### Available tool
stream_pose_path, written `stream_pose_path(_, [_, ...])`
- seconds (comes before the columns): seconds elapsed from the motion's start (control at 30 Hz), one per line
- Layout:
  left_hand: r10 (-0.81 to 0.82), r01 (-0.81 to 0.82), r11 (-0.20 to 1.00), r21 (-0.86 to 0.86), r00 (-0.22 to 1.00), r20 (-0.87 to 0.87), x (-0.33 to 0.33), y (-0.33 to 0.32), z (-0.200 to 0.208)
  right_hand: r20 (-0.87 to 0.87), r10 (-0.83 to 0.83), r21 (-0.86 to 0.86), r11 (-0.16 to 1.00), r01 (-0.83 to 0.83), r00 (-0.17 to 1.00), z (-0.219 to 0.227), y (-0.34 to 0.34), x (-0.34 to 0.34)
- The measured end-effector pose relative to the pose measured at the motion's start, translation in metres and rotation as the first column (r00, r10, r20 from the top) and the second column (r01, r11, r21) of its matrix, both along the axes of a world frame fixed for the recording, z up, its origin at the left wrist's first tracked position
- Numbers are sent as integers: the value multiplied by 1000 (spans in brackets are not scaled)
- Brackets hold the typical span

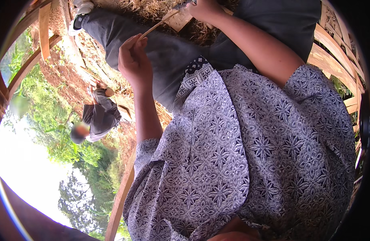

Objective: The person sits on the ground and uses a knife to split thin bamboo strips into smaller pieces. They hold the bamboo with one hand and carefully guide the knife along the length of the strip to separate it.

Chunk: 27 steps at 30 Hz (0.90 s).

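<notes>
Between the fingers and thumb of my left hand (134, 60) is a thin, pale wooden stick (157, 25), slanting up and to the right over my dark trousers. Its far end reaches toward my right hand (206, 10), which is closed at the upper edge of the view. A dark, blade-like tool (180, 6) sticks out from that hand beside the stick's end; the picture's edge cuts part of it off, and its handle is hidden. Just below lies a flat piece of light wood (180, 20), close to both the tool and the stick.
Wood shavings (142, 7) cover the ground past my legs. Long split wooden strips (333, 60) lie at the right, and a wooden post (122, 193) leans at the lower left. Farther left, another person (100, 114) bends over on a reddish slope with greenery.
</notes>
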State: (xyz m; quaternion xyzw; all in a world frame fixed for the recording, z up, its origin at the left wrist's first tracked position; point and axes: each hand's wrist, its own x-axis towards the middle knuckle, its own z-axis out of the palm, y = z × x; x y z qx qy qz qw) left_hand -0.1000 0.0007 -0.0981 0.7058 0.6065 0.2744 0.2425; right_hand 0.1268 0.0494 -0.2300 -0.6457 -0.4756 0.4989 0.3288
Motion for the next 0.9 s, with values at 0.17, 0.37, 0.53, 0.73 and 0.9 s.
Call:
stream_pose_path(0.17, [47, -45, 999, 29, 997, -66, 2, 2, 0, 370, -181, 48, 983, 175, 911, -55, 5, -7])
stream_pose_path(0.37, [102, -101, 995, 16, 993, -51, 3, 10, -4, 437, -485, 413, 856, 311, 757, -71, 18, 8])
stream_pose_path(0.53, [99, -98, 995, 27, 995, -8, 13, 21, -19, 280, -533, 342, 833, 436, 799, -91, 57, 60])
stream_pose_path(0.73, [218, -218, 975, 44, 976, 5, 22, 0, -35, 151, -350, 70, 937, 343, 924, -35, 109, 126])
stream_pose_path(0.9, [225, -227, 974, 14, 971, 85, 38, -3, -46, 554, 169, 35, 973, -226, 815, -147, 110, 197])
